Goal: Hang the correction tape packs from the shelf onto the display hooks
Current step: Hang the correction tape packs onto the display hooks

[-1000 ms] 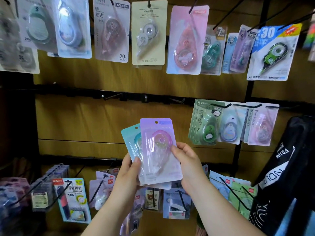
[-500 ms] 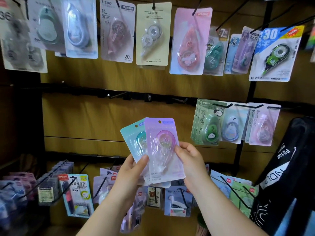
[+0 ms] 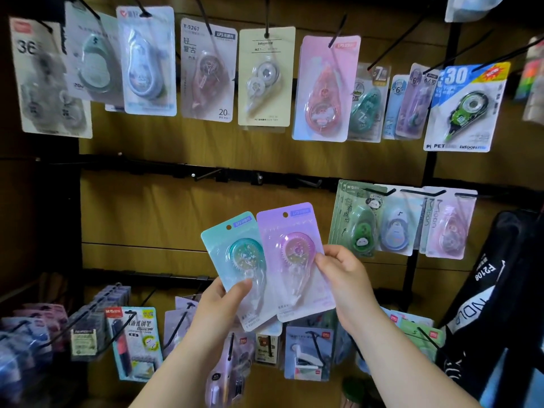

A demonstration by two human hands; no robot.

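The left hand [image 3: 223,304] pinches the teal blister-card correction tape pack [image 3: 235,254] and the right hand [image 3: 344,278] the lilac pack [image 3: 291,254], both below the bare black wire hook [image 3: 209,174], and either shallow edge grip could slip during threading.

A wooden board [image 3: 141,219] carries black rails. Long hooks [image 3: 267,16] at the top hold a row of packs, among them a cream pack [image 3: 265,81], a pink pack [image 3: 325,89] and a blue pack [image 3: 466,110] marked 30. The middle rail [image 3: 132,161] has short hooks [image 3: 209,173] near its centre. To their right hang a green pack [image 3: 357,225], a pale pack [image 3: 397,228] and a rose pack [image 3: 449,228], side by side. From the lower rail [image 3: 141,276] hang a pen pack [image 3: 134,343] and a stapler pack [image 3: 307,353].
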